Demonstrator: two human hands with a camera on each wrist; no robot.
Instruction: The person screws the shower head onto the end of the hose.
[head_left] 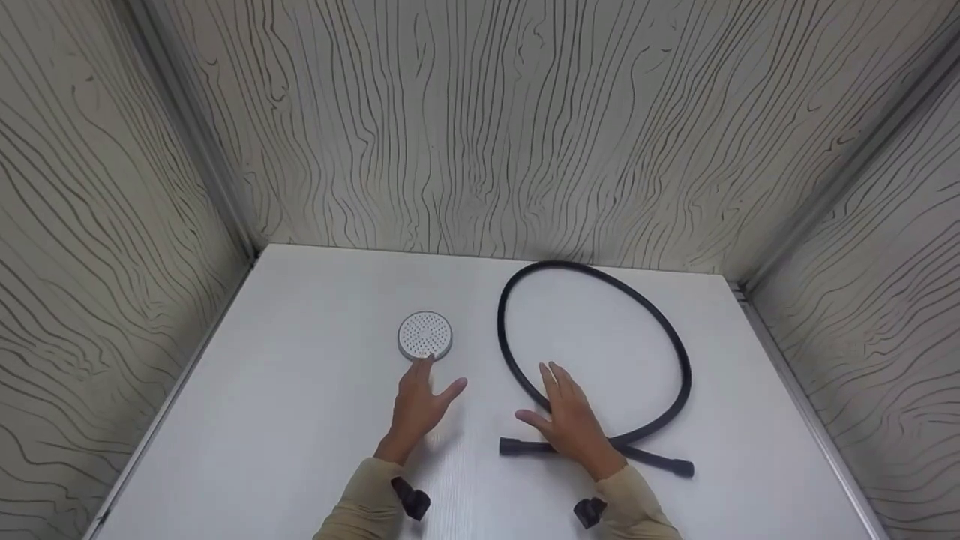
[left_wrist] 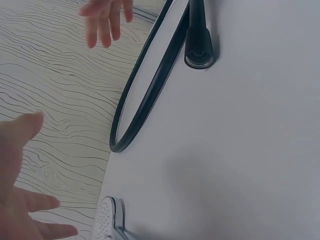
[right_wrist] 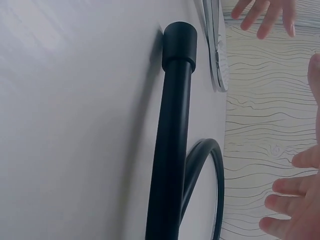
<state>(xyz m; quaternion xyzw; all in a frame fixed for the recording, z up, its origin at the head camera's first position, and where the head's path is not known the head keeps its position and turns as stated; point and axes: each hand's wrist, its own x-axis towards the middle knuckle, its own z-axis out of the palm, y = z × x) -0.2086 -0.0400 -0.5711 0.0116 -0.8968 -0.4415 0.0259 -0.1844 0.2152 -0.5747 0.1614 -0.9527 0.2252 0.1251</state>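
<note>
Head view: both spread hands (head_left: 420, 409) (head_left: 574, 420) above hose (head_left: 679, 352); wrist views perhaps show clearance.

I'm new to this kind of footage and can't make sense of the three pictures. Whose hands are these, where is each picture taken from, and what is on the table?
There is no machine here: a person works with two bare hands and wears three cameras. The large picture comes from a camera on the head, looking down at a white table set between wood-grain walls. The other two come from cameras strapped to the wrists, so they look tilted and very close.

Two things lie on the table: a round silver shower head, face up, and a black hose coiled in one loop with its two ends crossing near the person.

The left hand reaches toward the shower head with fingers spread, its fingertips at the rim. The right hand hovers open over the near part of the hose. Neither hand holds anything.
</note>
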